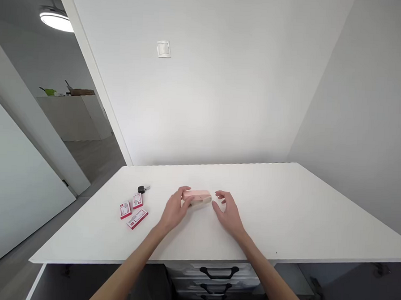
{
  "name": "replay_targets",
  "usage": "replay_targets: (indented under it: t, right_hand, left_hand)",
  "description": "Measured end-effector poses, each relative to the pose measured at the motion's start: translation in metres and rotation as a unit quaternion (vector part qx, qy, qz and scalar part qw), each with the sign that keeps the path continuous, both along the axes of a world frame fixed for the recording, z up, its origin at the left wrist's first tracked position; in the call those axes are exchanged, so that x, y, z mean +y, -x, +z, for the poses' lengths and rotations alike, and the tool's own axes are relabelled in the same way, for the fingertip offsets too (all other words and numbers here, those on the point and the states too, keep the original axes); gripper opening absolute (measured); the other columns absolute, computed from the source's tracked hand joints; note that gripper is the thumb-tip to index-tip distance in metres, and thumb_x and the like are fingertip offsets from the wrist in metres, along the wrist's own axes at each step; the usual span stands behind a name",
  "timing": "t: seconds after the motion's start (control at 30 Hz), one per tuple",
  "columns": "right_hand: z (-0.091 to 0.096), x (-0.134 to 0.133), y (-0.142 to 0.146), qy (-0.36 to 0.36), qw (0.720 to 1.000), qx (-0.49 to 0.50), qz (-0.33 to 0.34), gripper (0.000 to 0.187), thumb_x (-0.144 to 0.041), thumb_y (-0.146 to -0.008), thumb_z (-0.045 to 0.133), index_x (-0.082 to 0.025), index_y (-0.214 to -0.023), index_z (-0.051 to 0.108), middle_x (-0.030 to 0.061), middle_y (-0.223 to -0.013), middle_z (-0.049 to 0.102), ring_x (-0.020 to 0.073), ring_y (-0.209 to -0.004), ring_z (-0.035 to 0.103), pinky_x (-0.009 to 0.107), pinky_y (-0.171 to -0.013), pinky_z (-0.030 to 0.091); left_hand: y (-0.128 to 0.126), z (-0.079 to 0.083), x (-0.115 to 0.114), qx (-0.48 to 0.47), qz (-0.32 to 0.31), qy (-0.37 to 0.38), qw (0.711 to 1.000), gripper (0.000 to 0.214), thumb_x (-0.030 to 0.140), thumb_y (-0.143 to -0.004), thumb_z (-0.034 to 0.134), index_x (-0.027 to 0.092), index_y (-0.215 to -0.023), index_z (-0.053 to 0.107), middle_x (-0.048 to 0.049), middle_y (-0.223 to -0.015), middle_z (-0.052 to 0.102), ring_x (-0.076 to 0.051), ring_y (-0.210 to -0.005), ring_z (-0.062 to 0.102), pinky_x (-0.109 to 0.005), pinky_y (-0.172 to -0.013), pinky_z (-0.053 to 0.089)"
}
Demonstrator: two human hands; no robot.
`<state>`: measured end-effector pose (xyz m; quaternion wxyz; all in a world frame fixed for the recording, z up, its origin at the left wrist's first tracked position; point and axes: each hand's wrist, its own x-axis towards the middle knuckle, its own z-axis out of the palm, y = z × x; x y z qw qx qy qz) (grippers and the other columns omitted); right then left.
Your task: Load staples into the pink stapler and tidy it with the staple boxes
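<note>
A small pink oblong object, likely a stapler (pixel 198 196), lies on the white table (pixel 285 208) near its middle. My left hand (pixel 174 209) has its fingers curled round the left end of the stapler. Just to the right of the stapler's other end, my right hand (pixel 229 213) rests open, fingers loosely bent, not clearly touching it.
Three small red-and-white boxes (pixel 132 210) lie at the left of the table, with a small black object (pixel 142 189) just behind them. Dark drawers with black handles (pixel 218 272) sit under the front edge. A wall stands behind; a doorway opens at the left.
</note>
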<state>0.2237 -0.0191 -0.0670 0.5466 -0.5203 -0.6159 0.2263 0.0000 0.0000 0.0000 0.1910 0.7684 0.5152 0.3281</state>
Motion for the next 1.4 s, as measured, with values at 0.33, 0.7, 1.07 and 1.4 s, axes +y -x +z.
replay_targets:
  t: [0.33,0.7,1.07,1.4]
  right_hand:
    - [0.018,-0.007,-0.001,0.026,0.995,-0.012,0.095,0.027,-0.046,-0.099,0.051,-0.026,-0.103,0.068,0.0056,-0.107,0.073,0.025,-0.102,0.066,0.038,-0.09,0.05]
    - [0.021,-0.007,-0.002,0.07,0.988,-0.02,0.134,0.031,-0.049,-0.098,0.052,-0.025,-0.102,0.07,0.0047,-0.105,0.075,0.0232,-0.096,0.069,0.036,-0.085,0.053]
    - [0.018,-0.009,-0.001,0.074,0.988,-0.053,0.127,0.03,-0.052,-0.086,0.071,-0.028,-0.104,0.069,0.0036,-0.106,0.072,0.0239,-0.096,0.066,0.035,-0.078,0.052]
    - [0.016,-0.007,-0.002,0.087,0.984,-0.071,0.141,0.028,-0.05,-0.087,0.072,-0.029,-0.105,0.068,0.0042,-0.104,0.069,0.0257,-0.1,0.061,0.036,-0.078,0.051]
  left_hand:
    - [-0.029,-0.02,-0.012,-0.036,-0.096,0.042,0.994,0.041,0.051,-0.101,0.048,0.027,-0.134,0.055,-0.0047,-0.104,0.069,-0.024,-0.099,0.066,-0.037,-0.086,0.052]
    - [-0.028,-0.038,-0.017,-0.109,-0.054,0.063,0.991,0.042,0.049,-0.094,0.062,0.027,-0.129,0.055,-0.0006,-0.096,0.068,-0.021,-0.096,0.066,-0.035,-0.087,0.052]
    - [-0.021,-0.031,-0.017,-0.066,-0.045,0.095,0.992,0.037,0.059,-0.088,0.065,0.023,-0.092,0.072,-0.0038,-0.091,0.074,-0.022,-0.082,0.063,-0.034,-0.072,0.05]
    - [-0.022,-0.035,-0.016,-0.074,-0.042,0.084,0.993,0.033,0.056,-0.088,0.065,0.023,-0.084,0.072,-0.0031,-0.083,0.071,-0.022,-0.08,0.062,-0.033,-0.07,0.05]
